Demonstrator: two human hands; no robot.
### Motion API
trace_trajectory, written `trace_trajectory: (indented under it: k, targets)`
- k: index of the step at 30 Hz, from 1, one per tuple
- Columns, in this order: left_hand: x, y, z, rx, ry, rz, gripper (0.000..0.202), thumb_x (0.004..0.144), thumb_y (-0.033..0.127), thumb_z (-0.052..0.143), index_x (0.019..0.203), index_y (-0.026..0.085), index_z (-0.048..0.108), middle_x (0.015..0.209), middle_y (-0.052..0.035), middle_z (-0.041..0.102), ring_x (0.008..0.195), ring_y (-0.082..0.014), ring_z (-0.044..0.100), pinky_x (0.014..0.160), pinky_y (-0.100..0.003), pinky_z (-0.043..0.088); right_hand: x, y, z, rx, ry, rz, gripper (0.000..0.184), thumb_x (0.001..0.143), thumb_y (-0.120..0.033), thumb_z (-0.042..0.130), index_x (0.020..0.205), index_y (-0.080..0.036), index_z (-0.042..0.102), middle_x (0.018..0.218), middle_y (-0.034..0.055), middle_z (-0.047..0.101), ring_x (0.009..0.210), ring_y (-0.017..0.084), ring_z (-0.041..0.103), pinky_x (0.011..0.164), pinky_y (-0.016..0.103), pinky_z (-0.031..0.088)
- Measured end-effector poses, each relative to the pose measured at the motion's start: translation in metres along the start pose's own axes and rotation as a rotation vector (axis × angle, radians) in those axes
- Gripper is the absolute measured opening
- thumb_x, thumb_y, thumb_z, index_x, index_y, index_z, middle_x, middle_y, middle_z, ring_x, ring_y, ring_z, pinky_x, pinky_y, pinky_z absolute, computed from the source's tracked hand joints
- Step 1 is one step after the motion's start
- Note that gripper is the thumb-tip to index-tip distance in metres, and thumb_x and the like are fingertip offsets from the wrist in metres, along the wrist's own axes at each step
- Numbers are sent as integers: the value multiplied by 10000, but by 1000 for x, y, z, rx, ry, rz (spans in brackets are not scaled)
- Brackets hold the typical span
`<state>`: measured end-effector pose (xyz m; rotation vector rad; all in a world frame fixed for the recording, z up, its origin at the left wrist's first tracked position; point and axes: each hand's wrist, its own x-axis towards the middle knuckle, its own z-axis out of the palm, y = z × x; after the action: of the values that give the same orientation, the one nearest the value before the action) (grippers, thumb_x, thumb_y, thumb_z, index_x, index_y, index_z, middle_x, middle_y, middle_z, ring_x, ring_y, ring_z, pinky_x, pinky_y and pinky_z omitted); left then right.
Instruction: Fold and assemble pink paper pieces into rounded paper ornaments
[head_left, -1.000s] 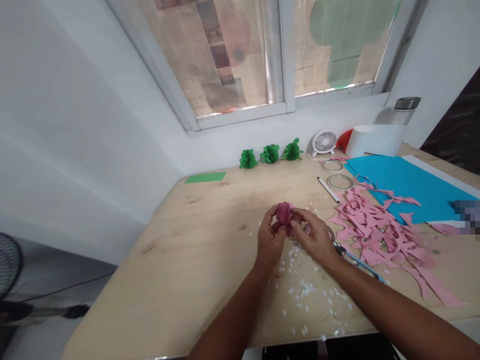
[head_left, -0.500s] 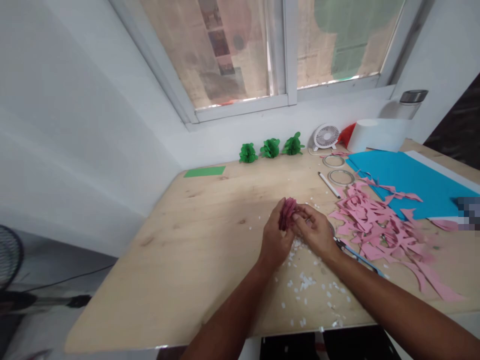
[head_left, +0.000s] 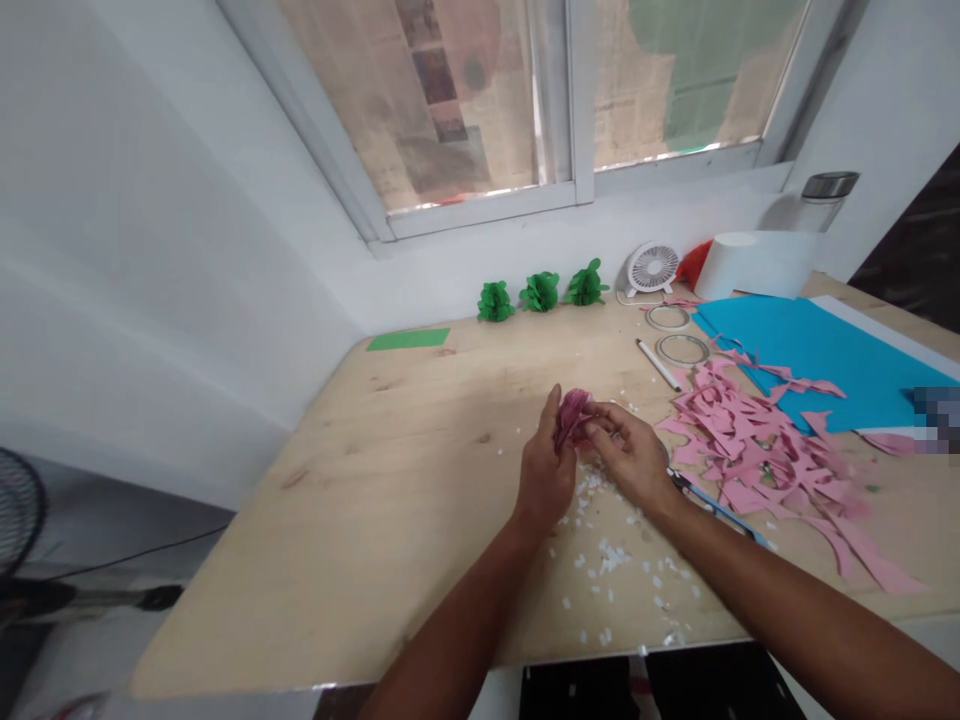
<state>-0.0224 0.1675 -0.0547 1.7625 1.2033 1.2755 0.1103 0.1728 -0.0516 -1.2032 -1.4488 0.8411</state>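
Observation:
A layered pink paper flower [head_left: 574,412] is held between my two hands, above the middle of the table. My left hand [head_left: 546,465] cups it from the left, with the thumb beneath and the fingers along its far side. From the right, my right hand [head_left: 626,445] pinches the flower's edge between thumb and fingertips. Small white paper bits [head_left: 613,556] lie scattered under and in front of the hands. A blue-handled cutter or similar tool [head_left: 724,512] rests beside my right wrist, partly covered by it.
Pink paper scraps [head_left: 750,430] are heaped at the right, near blue sheets [head_left: 825,350]. Tape rolls [head_left: 682,350] and a white pen [head_left: 658,365] lie behind. Several green paper pieces [head_left: 540,291], a small fan [head_left: 651,270] and a green strip [head_left: 409,339] line the back.
My left fingers have straightened a little and shifted slightly left. The pink flower has turned and its layers look more spread. My right hand keeps its pinch.

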Motion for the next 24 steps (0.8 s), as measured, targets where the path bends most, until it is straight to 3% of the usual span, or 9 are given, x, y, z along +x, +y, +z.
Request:
trace_trajectory:
  k: [4,12,20,24]
  targets:
    - [1,1,1,-7,38,15,702,770,68,507,1408,252,278,1337,-82,512,1164,-210,542,1000,-381,429,1,3,2,49,-47,-9,249,794,-245,517,1015,-202,623,882,35,706,873,205,657,796,328,495]
    - [2,-4,1,-290,-21,6,651,779,98,493,1388,252,320,1408,-84,427,1241,-223,472,1054,-392,371,4,4,1,65,-35,32,276,784,-229,519,1036,-194,625,916,38,710,848,198,663,736,301,499]
    - [4,0,0,-338,-51,19,685,807,84,476,1413,293,234,1415,-74,411,1226,-197,487,1050,-377,381,3,-1,0,15,-60,-21,300,768,-237,538,1055,-215,621,900,23,709,832,187,656,752,307,498]
    - [4,2,-1,-311,-37,58,634,830,96,436,1408,285,255,1457,-58,350,1293,-198,406,1080,-372,346,2,-3,0,-98,-56,-67,355,728,-205,570,1080,-236,607,869,12,700,800,187,645,766,321,488]
